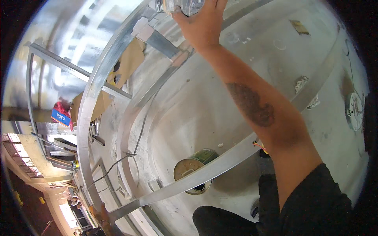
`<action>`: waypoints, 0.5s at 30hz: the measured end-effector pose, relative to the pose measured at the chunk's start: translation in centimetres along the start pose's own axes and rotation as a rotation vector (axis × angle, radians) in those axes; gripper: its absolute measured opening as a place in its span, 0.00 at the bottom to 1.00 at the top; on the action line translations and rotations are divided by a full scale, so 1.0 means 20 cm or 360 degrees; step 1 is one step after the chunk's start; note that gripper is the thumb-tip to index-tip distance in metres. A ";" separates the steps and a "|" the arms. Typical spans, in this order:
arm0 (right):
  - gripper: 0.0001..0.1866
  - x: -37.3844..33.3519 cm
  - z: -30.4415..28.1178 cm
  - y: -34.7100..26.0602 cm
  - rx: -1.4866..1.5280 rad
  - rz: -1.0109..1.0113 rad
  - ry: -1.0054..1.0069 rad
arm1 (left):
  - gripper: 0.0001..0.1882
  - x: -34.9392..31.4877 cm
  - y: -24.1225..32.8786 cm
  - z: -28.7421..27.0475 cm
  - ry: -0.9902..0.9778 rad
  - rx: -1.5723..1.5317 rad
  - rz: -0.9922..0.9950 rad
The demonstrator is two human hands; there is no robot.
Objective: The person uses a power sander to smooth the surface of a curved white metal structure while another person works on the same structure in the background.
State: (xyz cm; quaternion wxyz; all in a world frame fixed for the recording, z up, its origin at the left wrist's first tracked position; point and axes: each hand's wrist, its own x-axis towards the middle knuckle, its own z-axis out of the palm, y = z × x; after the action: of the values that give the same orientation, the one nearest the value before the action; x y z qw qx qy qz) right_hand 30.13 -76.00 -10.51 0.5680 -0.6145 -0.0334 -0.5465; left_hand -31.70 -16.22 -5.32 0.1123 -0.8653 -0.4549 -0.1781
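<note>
My right arm reaches up to the top edge, where my right hand [201, 27] is closed around a shiny grey object [187, 7] with a tan edge. Its kind is hard to make out, since the picture's edge cuts it off. The object is held against a curved grey metal frame [84, 118], beside a crossbar joint with pinkish-grey patches. At the lower left, my left hand [103, 218] is wrapped around the same frame near a corner, partly cut off and dim.
Inside the frame a green can [204, 155] with a handled lid stands on the grey floor. A dark cable [143, 126] loops over the bars. Cardboard [132, 59] and a blue box [61, 117] lie at the left. Crumpled paper [302, 83] and a round white thing [355, 112] are at the right.
</note>
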 end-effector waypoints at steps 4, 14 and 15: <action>0.42 -0.04 0.02 -0.01 -0.0012 -0.0005 -0.0005 | 0.30 0.00 0.03 -0.02 -0.0130 -0.0089 -0.0132; 0.42 -0.05 0.02 -0.01 -0.0014 -0.0018 0.0058 | 0.26 0.00 0.07 -0.09 -0.0222 -0.0082 -0.0087; 0.42 -0.06 0.02 -0.02 -0.0022 -0.0019 0.0054 | 0.26 0.00 0.08 -0.07 -0.0229 -0.0082 -0.0084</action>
State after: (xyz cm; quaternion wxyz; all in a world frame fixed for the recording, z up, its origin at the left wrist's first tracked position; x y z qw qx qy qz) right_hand 29.65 -74.99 -10.97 0.5609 -0.6087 -0.0237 -0.5606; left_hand -30.72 -17.69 -4.07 0.0522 -0.8662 -0.4797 -0.1299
